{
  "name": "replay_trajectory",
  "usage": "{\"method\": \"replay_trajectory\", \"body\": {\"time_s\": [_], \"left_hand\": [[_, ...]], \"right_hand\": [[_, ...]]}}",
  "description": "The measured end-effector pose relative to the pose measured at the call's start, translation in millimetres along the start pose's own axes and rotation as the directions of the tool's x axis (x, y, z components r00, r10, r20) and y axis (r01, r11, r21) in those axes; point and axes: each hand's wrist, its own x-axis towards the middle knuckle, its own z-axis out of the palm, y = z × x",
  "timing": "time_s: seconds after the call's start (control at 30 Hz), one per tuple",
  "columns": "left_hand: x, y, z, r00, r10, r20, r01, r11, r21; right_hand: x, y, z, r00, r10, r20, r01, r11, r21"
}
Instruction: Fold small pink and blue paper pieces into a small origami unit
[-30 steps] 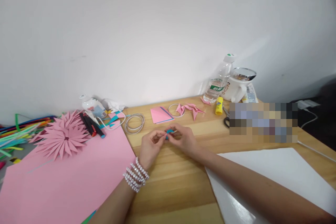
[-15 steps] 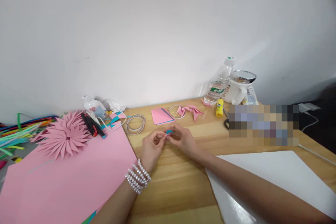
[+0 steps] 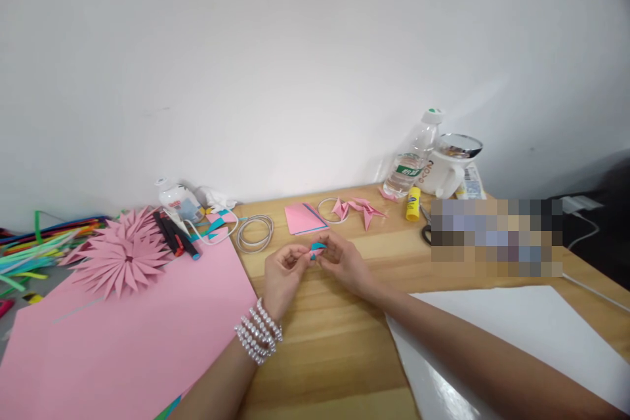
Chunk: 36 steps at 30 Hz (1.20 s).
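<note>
Between my fingertips is a small folded piece of paper [image 3: 317,248], blue on one side and pink on the other. My left hand [image 3: 285,275], with pearl bracelets [image 3: 258,333] at its wrist, pinches the left end. Closed on its right side is my right hand [image 3: 344,266]; part of the paper is hidden behind the fingers. Just beyond the hands lies a stack of pink and blue paper squares [image 3: 304,218]. Folded pink paper pieces [image 3: 367,211] lie to the right of that stack, near a thin ring [image 3: 325,210].
Large pink sheets [image 3: 138,348], pink paper flowers [image 3: 125,259] and markers [image 3: 172,236] are at left. Coiled cable [image 3: 254,234] lies near the wall. A water bottle [image 3: 408,161], white mug [image 3: 438,174], glue stick [image 3: 413,205] and scissors [image 3: 426,233] stand or lie at right, behind a white board [image 3: 512,341].
The folded paper has turned slightly between my fingers, and more of its blue and pink faces shows. My hands stay in nearly the same place.
</note>
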Motion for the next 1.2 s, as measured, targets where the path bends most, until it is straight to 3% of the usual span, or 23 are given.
{"method": "replay_trajectory", "body": {"time_s": [0.23, 0.5, 0.67, 0.8, 1.0, 1.2], "left_hand": [[1, 4, -1.1, 0.999, -0.02, -0.044, 0.022, 0.999, 0.041], [-2, 0, 1.9, 0.992, 0.12, 0.04, -0.123, 0.989, 0.079], [-2, -2, 1.8, 0.998, 0.063, -0.007, -0.063, 0.997, 0.053], [-2, -2, 2.5, 0.999, 0.035, 0.03, -0.037, 0.997, 0.072], [-7, -1, 8.0, 0.995, 0.096, -0.017, -0.094, 0.991, 0.097], [-8, -3, 6.8, 0.986, 0.168, -0.008, -0.16, 0.948, 0.274]], "right_hand": [[0, -1, -1, 0.995, 0.096, -0.034, -0.093, 0.992, 0.086], [5, -7, -4, 0.986, 0.167, -0.024, -0.16, 0.972, 0.171], [2, -2, 0, 0.997, 0.045, -0.057, -0.046, 0.999, -0.024], [0, -4, 2, 0.997, -0.065, -0.035, 0.056, 0.976, -0.209], [-1, -2, 2, 0.999, 0.014, -0.051, -0.021, 0.988, -0.152], [-3, 0, 3, 0.997, 0.075, -0.022, -0.077, 0.982, -0.17]]}}
